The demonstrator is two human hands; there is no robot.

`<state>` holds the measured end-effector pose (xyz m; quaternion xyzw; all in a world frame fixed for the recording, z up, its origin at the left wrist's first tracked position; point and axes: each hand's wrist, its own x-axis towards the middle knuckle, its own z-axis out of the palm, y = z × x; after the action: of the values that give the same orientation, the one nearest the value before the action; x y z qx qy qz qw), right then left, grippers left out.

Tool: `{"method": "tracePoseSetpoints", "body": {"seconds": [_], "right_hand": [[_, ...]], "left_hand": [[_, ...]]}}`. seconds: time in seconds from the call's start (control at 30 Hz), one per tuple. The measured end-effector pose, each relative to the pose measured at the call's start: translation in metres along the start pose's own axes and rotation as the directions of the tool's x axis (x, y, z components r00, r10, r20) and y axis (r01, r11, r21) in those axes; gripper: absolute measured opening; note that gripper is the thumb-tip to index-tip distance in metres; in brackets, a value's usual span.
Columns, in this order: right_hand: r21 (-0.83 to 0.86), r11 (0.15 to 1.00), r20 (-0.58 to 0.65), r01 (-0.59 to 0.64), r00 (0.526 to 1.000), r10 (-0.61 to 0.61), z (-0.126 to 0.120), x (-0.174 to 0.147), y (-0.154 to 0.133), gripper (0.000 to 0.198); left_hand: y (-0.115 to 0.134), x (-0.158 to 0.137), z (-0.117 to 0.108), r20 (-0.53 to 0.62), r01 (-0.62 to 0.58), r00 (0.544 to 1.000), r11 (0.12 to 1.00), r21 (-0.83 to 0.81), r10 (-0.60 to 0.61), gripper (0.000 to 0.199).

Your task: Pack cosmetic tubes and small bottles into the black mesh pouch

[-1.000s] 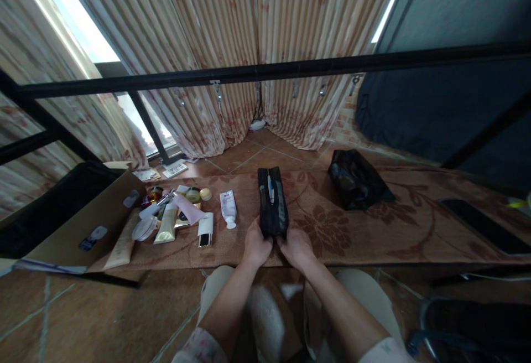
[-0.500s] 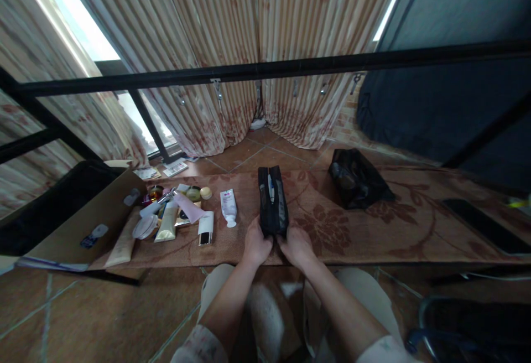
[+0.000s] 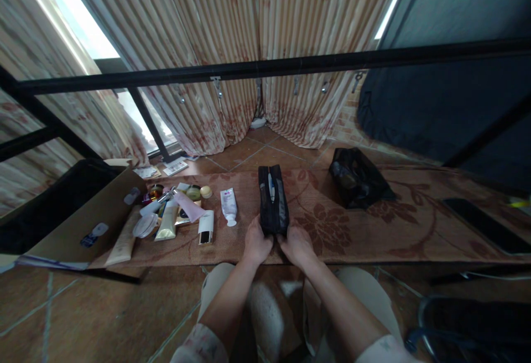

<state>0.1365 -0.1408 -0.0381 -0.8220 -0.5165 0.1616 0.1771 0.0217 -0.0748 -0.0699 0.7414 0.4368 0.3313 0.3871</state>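
Observation:
A black zip pouch stands lengthwise on the cloth-covered table, its top slit partly open with something pale showing inside. My left hand grips the near left corner of the pouch. At the near right corner, my right hand holds it the same way, thumbs close together and fingertips hidden against the pouch. Left of the pouch lies a white tube with its cap toward me. Beside that is a white bottle with a shiny end.
Several cosmetics crowd the left, among them a yellowish tube, a pink tube and a round clear jar. A cardboard box stands at the left end. To the right are a black mesh bag and a dark phone-like slab.
Both hands stay on the near end of the pouch. Nothing else has visibly moved apart from a very slight shift of the view.

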Motion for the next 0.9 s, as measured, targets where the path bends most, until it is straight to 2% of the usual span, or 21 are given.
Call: {"method": "tracePoseSetpoints", "body": {"seconds": [0.6,0.9], "right_hand": [[-0.009,1.0,0.001,0.004,1.0,-0.004,0.0016,0.0003,0.0008,0.036],[-0.001,1.0,-0.006,0.007,1.0,-0.007,0.0013,0.0,0.0011,0.042]], "left_hand": [[0.0015,-0.0004,-0.0001,0.001,-0.006,1.0,1.0,0.017,0.006,0.062],[0.0028,-0.0002,-0.0004,0.002,-0.019,1.0,0.999,0.029,0.019,0.06]]}}
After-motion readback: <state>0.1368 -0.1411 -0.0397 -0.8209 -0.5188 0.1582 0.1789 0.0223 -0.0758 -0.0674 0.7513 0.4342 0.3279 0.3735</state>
